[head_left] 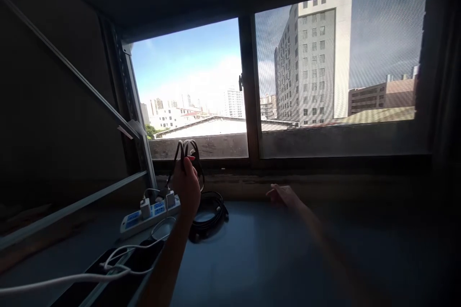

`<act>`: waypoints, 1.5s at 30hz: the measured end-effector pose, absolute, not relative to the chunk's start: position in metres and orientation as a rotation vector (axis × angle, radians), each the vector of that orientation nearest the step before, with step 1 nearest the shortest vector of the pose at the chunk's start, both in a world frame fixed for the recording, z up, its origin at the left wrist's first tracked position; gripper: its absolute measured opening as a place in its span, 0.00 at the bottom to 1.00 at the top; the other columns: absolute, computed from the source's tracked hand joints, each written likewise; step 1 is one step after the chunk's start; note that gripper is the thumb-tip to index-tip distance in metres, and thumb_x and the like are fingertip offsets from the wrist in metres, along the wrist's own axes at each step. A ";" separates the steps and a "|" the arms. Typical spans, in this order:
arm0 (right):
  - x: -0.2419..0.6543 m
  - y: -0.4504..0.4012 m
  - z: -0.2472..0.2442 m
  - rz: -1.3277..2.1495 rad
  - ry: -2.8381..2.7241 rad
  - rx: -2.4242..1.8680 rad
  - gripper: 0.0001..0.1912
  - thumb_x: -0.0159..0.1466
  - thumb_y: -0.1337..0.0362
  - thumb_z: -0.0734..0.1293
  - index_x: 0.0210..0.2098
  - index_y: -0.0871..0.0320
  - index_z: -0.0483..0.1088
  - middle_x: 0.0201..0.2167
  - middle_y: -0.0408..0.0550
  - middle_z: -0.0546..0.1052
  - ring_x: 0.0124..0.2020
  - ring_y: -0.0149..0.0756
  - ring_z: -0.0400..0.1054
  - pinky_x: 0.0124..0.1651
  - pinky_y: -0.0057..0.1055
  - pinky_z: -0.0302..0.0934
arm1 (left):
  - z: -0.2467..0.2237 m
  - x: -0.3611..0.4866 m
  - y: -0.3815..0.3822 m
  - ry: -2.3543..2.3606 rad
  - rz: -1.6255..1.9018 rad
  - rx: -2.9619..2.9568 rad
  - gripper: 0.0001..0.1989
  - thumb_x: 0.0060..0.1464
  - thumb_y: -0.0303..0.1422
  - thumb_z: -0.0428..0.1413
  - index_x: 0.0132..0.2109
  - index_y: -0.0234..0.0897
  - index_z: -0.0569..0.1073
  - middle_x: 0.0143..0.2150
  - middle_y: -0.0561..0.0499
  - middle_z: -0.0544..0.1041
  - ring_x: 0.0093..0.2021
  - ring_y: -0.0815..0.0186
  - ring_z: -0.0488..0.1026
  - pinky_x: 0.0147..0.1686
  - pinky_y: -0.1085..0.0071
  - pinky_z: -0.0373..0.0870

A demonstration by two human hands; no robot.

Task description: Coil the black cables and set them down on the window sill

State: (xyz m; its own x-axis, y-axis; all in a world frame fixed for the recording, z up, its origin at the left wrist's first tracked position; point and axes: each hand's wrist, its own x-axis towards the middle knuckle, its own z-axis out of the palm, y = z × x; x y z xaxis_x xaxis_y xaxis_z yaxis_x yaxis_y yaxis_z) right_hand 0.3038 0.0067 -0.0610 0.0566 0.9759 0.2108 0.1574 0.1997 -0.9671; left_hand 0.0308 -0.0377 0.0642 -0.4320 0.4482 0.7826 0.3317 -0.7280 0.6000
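Observation:
My left hand (pixel 186 187) is raised in front of the window with its fingers closed around a coiled black cable (pixel 195 146). Loops of that cable stick up above the fingers and hang down on both sides. Below and just right of this hand, another coiled black cable (pixel 207 225) lies on the blue-grey surface (pixel 248 254). My right hand (pixel 284 195) hovers over the surface near the wall under the window, fingers loosely bent and apart, with nothing visible in it. Its shaded fingertips point left.
A white power strip (pixel 139 222) with plugged-in adapters stands left of my left forearm. White cords (pixel 118 261) run over dark items at the lower left. A metal shelf post (pixel 139 91) with slanting bars rises at the left. A sliding window (pixel 251 86) spans the back.

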 end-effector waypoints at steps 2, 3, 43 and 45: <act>0.290 -0.002 -0.043 1.053 -1.525 -1.192 0.26 0.65 0.48 0.63 0.25 0.66 0.75 0.21 0.53 0.71 0.16 0.42 0.66 0.12 0.24 0.53 | 0.085 0.050 -0.054 0.822 2.337 1.573 0.16 0.59 0.43 0.45 0.34 0.35 0.67 0.15 0.59 0.54 0.14 0.74 0.49 0.13 0.77 0.47; 0.282 -0.007 -0.034 1.070 -1.582 -1.173 0.25 0.64 0.48 0.64 0.29 0.66 0.75 0.24 0.53 0.72 0.19 0.44 0.68 0.13 0.25 0.57 | 0.094 0.060 -0.063 0.738 2.321 1.547 0.15 0.59 0.42 0.46 0.34 0.35 0.67 0.15 0.60 0.54 0.13 0.74 0.48 0.12 0.77 0.46; 0.266 -0.062 0.051 0.964 -1.560 -0.838 0.25 0.55 0.44 0.74 0.36 0.60 0.71 0.37 0.50 0.72 0.39 0.47 0.66 0.34 0.30 0.64 | 0.059 0.120 -0.029 0.895 1.308 1.789 0.15 0.58 0.35 0.44 0.30 0.32 0.70 0.25 0.50 0.71 0.22 0.70 0.70 0.22 0.77 0.62; 0.269 -0.062 0.053 0.992 -1.420 -0.780 0.25 0.54 0.45 0.75 0.35 0.59 0.67 0.37 0.50 0.72 0.39 0.45 0.67 0.38 0.31 0.65 | 0.064 0.115 -0.028 0.871 1.394 1.730 0.15 0.60 0.35 0.43 0.33 0.31 0.69 0.28 0.49 0.72 0.22 0.70 0.71 0.21 0.77 0.63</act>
